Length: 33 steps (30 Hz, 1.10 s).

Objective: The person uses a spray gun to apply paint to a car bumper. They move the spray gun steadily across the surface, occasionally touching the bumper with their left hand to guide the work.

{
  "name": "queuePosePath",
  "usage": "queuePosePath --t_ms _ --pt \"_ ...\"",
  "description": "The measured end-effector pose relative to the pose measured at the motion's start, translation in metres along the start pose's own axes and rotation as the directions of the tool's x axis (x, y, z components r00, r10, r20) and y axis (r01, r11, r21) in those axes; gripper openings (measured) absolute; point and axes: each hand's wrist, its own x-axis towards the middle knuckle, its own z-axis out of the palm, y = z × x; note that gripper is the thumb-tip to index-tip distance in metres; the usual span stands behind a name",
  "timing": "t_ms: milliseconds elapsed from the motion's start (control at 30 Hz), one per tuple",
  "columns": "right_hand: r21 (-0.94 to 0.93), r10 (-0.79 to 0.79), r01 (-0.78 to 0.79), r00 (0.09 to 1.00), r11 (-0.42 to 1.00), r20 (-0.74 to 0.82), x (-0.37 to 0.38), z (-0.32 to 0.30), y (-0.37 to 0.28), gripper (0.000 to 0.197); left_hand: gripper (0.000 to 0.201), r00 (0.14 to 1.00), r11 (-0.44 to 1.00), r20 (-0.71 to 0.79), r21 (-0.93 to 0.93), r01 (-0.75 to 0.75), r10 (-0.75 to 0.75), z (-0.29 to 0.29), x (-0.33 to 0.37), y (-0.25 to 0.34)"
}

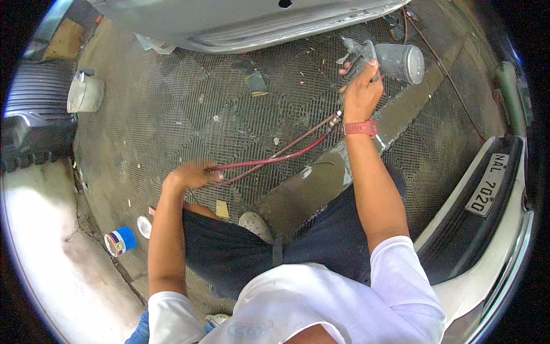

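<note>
My right hand (363,92) is wrapped round the grip of a grey paint spray gun (404,63), whose cup points to the right. The gun is held up below the silvery car body panel (246,26) at the far side. From its grip end a metal coupling leads into a red air hose (281,159), which loops back toward my left hand (193,174). That hand is closed round the hose at the left, slightly smeared by motion. A red watch (360,128) sits on my right wrist.
A greyish bucket (87,93) stands at the far left, with a blue-labelled can (120,241) nearer me. Dark patterned matting (172,114) carries sandpaper scraps (256,83) and bits of litter. A car bumper with a plate (487,186) is at the right; another hose (452,86) trails behind it.
</note>
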Motion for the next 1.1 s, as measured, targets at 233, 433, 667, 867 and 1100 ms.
queuePosePath --t_ms 233,433,667,867,1100 --pt "-0.096 -0.042 0.067 0.969 0.993 0.242 -0.05 0.042 -0.002 0.053 0.056 0.992 0.992 -0.027 -0.001 0.127 -0.127 -0.009 0.013 -0.026" --pt "-0.115 -0.193 0.267 0.88 0.957 0.434 -0.093 0.088 -0.005 0.047 0.062 0.983 0.988 -0.102 0.012 0.156 -0.154 -0.001 0.007 -0.052" --pt "-0.008 -0.158 0.188 0.849 0.982 0.503 -0.12 0.132 -0.007 0.044 0.063 0.953 0.954 -0.041 0.012 0.3 -0.299 0.009 -0.005 -0.08" --pt "-0.011 -0.033 0.04 0.913 0.999 0.407 -0.112 0.142 0.005 0.053 0.065 0.969 0.968 -0.02 -0.046 0.247 -0.248 0.015 -0.015 -0.105" --pt "-0.075 -0.016 0.031 0.981 0.997 0.195 -0.121 0.13 0.024 0.051 0.064 0.959 0.961 -0.074 -0.042 0.272 -0.275 0.015 -0.015 -0.116"
